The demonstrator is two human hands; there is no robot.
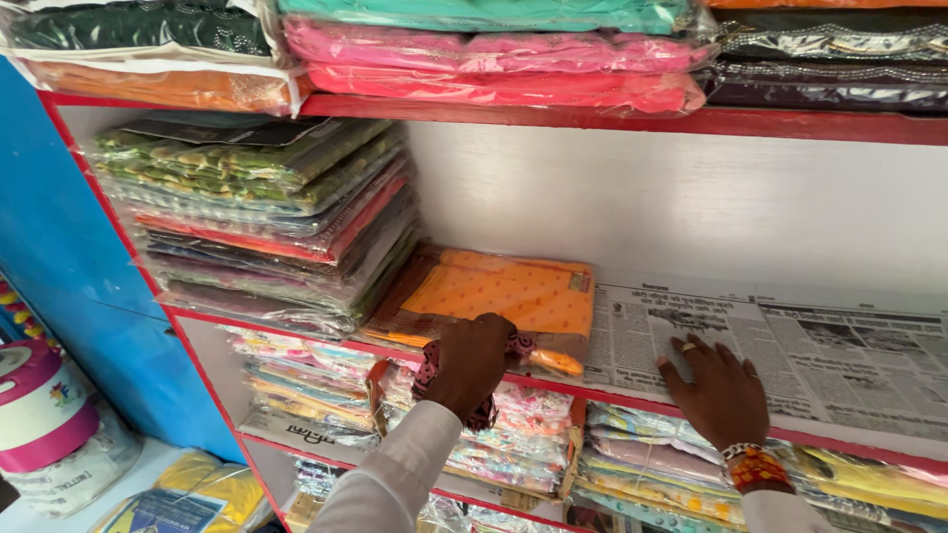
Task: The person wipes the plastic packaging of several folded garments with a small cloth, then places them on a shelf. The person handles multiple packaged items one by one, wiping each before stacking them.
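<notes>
Leftmost, a stack of wrapped fabrics (262, 222) is seen up and left of the left hand (472, 363), which is closed on the front edge of an orange packaged cloth (494, 301) lying on the shelf (849, 434). Further right, the right hand (719, 393) is laid flat, fingers spread, on the newspaper lining (839, 355), nothing being held.

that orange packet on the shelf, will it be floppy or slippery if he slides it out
The orange fabric packet is flat folded cloth in a clear glossy wrapper, so it would probably sag and feel slick. It lies on newspaper, which might drag along. The left hand rests on its front edge.
</notes>
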